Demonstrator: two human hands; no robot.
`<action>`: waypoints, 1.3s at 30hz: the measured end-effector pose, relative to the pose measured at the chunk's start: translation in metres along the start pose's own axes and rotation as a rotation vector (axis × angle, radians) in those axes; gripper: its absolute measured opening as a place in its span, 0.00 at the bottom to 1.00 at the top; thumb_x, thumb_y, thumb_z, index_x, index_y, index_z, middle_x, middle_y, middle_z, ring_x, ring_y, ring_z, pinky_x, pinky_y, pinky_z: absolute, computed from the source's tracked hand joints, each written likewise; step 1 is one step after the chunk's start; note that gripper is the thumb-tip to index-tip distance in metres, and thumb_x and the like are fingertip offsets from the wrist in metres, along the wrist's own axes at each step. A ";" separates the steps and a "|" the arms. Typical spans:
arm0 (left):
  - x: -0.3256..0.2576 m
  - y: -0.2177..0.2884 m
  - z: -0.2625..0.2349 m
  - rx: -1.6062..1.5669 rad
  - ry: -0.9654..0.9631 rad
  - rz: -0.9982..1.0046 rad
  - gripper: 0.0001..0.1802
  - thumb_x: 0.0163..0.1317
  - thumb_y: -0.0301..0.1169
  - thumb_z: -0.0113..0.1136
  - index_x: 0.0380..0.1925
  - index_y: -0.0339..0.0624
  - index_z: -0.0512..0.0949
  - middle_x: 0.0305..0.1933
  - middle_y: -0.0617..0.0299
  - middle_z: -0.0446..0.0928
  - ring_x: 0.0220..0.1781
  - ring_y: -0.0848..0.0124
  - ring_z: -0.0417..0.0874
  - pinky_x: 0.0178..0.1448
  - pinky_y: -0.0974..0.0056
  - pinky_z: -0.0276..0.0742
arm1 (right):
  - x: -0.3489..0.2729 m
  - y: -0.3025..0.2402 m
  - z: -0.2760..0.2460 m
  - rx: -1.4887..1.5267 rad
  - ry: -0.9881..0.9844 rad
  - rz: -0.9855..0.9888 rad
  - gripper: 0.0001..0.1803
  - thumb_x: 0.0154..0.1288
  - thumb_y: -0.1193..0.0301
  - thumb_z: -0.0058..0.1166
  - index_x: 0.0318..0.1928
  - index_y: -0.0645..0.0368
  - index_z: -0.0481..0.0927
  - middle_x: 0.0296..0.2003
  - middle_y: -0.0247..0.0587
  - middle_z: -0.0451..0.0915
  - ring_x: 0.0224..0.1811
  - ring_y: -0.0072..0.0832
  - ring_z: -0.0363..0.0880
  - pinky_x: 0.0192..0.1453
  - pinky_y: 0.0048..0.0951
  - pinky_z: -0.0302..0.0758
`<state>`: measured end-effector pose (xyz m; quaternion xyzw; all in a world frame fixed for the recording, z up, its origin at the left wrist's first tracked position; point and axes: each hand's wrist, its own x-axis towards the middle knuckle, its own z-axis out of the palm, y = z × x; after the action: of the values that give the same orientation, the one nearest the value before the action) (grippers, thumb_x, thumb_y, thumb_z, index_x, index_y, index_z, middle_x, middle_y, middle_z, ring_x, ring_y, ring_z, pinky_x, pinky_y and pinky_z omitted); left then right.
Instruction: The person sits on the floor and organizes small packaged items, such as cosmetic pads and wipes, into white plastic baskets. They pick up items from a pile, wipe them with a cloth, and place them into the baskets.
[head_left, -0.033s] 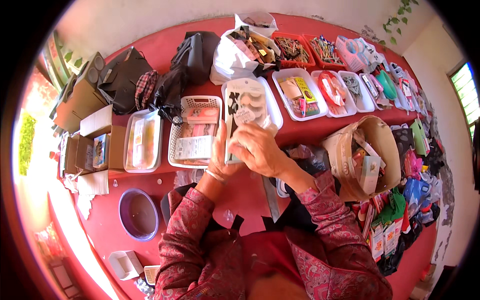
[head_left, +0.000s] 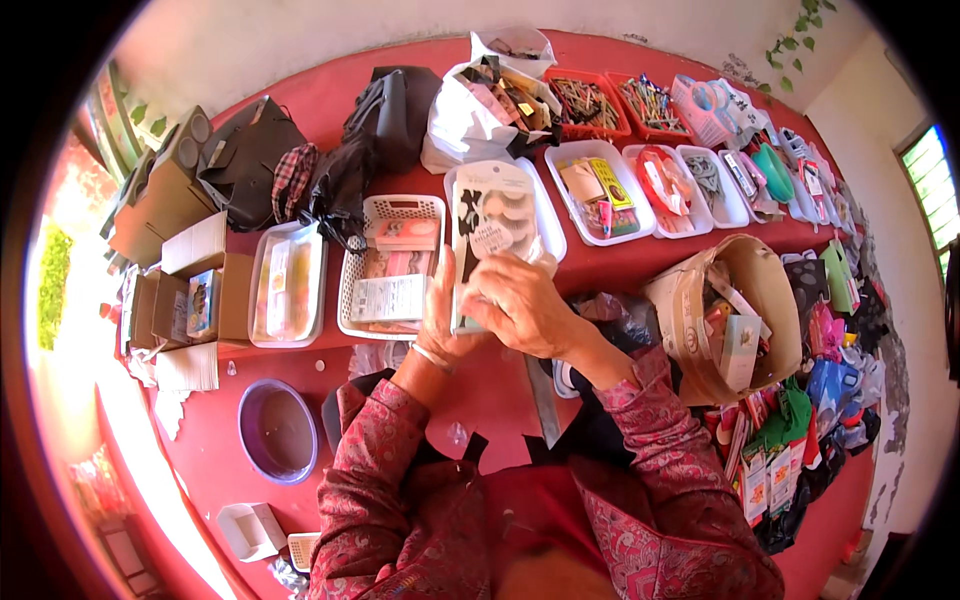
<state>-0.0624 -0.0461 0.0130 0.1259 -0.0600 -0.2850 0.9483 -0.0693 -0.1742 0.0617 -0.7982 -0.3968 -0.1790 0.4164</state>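
Red patterned sleeves (head_left: 365,455) lead to the left hand (head_left: 443,322), its grip closed on the lower left of an eyelash pack (head_left: 500,215), and the right hand (head_left: 525,303), fingers curled over the pack's lower front (whether they pinch anything, I cannot tell). Lettering marks the pack's pale label; beside it, a white box (head_left: 388,298) in the white basket (head_left: 405,206) carries tiny print, and farther right a yellow packet (head_left: 611,183) bears dark printing.
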 end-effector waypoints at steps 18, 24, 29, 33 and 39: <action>-0.018 -0.018 -0.016 0.197 0.013 -0.437 0.35 0.60 0.46 0.51 0.61 0.36 0.56 0.58 0.49 0.66 0.57 0.58 0.71 0.61 0.54 0.66 | 0.007 0.068 -0.053 -0.623 0.498 0.255 0.06 0.58 0.76 0.49 0.36 0.61 0.76 0.33 0.43 0.77 0.35 0.35 0.76 0.42 0.31 0.72; -0.017 -0.007 -0.015 0.693 0.170 0.094 0.33 0.58 0.48 0.53 0.61 0.48 0.58 0.49 0.55 0.70 0.49 0.62 0.73 0.51 0.56 0.71 | -0.010 0.067 -0.064 0.577 0.310 1.126 0.23 0.61 0.57 0.52 0.42 0.68 0.75 0.30 0.41 0.78 0.29 0.24 0.75 0.34 0.22 0.73; -0.022 -0.013 -0.006 1.874 0.528 0.315 0.47 0.41 0.48 0.65 0.63 0.57 0.55 0.52 0.36 0.60 0.52 0.42 0.64 0.54 0.47 0.64 | -0.005 0.027 0.003 0.376 0.005 0.834 0.24 0.57 0.58 0.56 0.43 0.68 0.75 0.35 0.37 0.78 0.37 0.21 0.75 0.41 0.22 0.71; -0.021 0.008 -0.013 1.561 0.298 0.537 0.58 0.36 0.41 0.71 0.65 0.45 0.44 0.57 0.36 0.57 0.58 0.44 0.61 0.59 0.50 0.61 | 0.005 0.036 -0.004 0.590 0.038 0.954 0.20 0.56 0.67 0.54 0.46 0.68 0.74 0.39 0.38 0.77 0.42 0.25 0.74 0.50 0.27 0.68; -0.047 0.059 0.002 0.789 0.053 -0.119 0.30 0.49 0.26 0.63 0.53 0.33 0.66 0.47 0.55 0.75 0.47 0.67 0.77 0.51 0.64 0.72 | 0.017 0.022 -0.003 0.852 0.034 0.805 0.27 0.51 0.70 0.57 0.52 0.66 0.69 0.43 0.41 0.76 0.46 0.26 0.73 0.51 0.26 0.68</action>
<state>-0.0703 0.0271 0.0295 0.4909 -0.1331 -0.2912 0.8102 -0.0414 -0.1757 0.0623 -0.6454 -0.0927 0.1557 0.7421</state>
